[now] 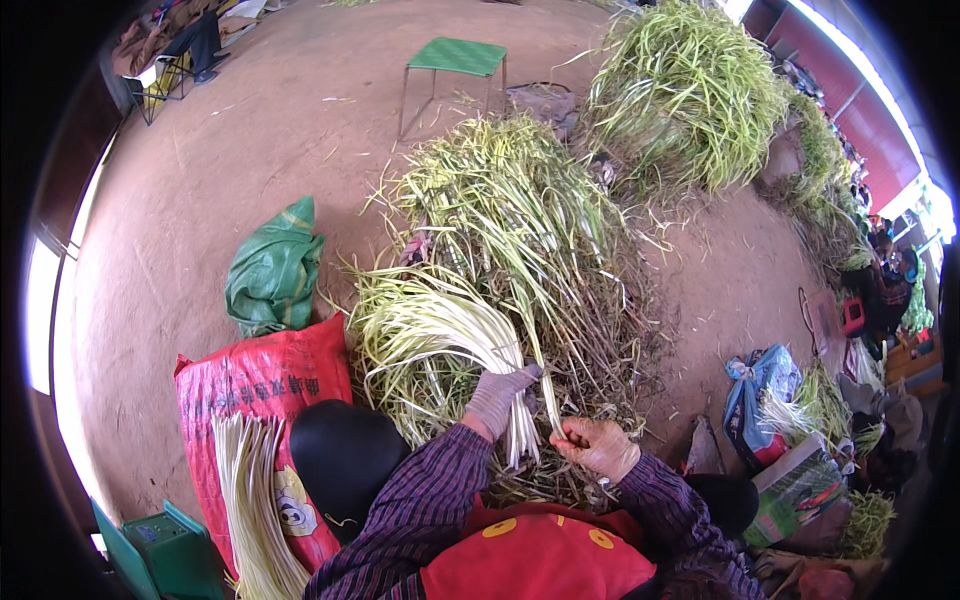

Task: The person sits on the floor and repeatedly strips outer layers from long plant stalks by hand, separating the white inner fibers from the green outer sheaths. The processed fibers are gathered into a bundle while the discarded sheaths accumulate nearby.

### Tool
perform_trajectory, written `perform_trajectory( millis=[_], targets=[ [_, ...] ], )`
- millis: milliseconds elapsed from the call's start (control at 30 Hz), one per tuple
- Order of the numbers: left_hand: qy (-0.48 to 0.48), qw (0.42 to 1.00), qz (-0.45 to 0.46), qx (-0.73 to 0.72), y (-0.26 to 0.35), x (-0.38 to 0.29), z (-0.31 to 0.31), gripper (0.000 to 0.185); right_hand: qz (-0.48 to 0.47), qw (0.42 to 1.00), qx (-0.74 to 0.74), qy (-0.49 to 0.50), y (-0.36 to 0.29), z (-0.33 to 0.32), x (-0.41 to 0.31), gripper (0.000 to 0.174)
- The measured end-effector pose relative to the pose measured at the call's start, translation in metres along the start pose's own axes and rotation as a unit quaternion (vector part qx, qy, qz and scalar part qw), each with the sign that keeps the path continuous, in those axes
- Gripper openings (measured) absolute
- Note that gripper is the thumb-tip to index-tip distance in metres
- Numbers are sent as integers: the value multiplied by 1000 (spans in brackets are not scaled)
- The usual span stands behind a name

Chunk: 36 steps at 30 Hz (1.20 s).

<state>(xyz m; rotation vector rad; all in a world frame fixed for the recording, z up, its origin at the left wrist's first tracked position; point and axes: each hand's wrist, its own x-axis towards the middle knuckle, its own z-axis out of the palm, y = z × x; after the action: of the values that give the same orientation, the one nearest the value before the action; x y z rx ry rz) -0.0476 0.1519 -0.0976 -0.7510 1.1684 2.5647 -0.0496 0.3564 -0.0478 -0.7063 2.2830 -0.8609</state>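
Observation:
My left hand, in a knitted glove, is closed around a bundle of long pale green-white stalks whose leafy ends fan out to the left. Just right of it, my right hand pinches the pale lower end of a few stalks; their upper part lies against the heap. A large heap of leafy green stalks with brown roots spreads beneath and beyond both hands. On a red woven sack at my left lies a bundle of trimmed pale stalks.
A green woven sack sits left of the heap, with a green-topped stool behind it. Another leafy heap stands at the back right. Blue plastic bag at right; green plastic stool at lower left. People sit at both far sides.

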Motion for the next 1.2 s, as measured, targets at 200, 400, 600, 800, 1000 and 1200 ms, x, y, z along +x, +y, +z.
perform_trajectory(
  millis=[200,400,600,800,1000,1200],
  targets=[
    [-53,997,36,-39,9,-11,1,21,-23,963,259,66,-6,0,-16,20],
    [-59,990,29,-122,20,-23,5,19,-5,946,298,125,-4,2,-26,27],
    [-53,994,15,-96,28,-34,10,19,79,913,321,239,28,-5,-29,24],
    [-117,977,12,-178,41,-50,6,22,185,928,135,293,87,-35,-27,30],
    [-94,979,49,-176,35,-50,12,22,65,973,-182,125,48,-7,-21,45],
    [-92,982,65,-149,28,-45,10,19,-188,972,-85,114,-25,-4,18,27]
  ],
)
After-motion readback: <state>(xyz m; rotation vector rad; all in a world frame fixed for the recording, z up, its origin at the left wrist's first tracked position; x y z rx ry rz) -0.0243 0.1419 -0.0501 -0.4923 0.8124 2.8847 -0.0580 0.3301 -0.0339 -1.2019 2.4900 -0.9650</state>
